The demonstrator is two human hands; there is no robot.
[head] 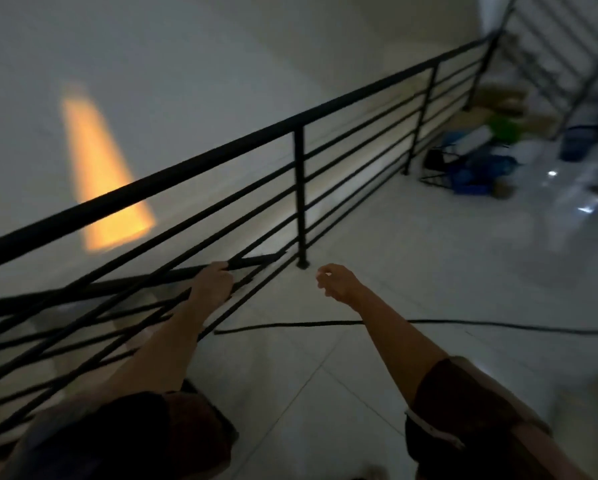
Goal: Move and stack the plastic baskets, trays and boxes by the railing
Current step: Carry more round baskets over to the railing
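Gripping a thin black frame [252, 260] that lies against the railing's lower bars, the left hand [211, 284] has its fingers curled over the frame's edge; blur and the crossing bars make it hard to tell whether this is a wire rack or part of a basket. The right hand [335, 281] hangs free just beside it, toward three o'clock, fingers loosely bent and holding nothing.

Outward from the hands, the railing [301, 128] runs as a long diagonal from eight o'clock up to one o'clock, its nearest post [299, 199] standing at twelve o'clock from the right hand. A dark cable [498, 323] crosses the pale tiled floor [394, 265] under the right forearm.

The plastic baskets and boxes [474, 164] sit well apart from both hands, up at two o'clock, heaped at the far end of the railing where it turns: blue shapes, something green, a dark wire frame, all too smeared to name one by one. A blue tub [578, 143] stands just beyond them.

The pile lies along the railing's own long axis, so the path to it probably follows the rail. The right hand, being free and on that side, looks the nearer one to reach it, while the left is occupied with the frame.
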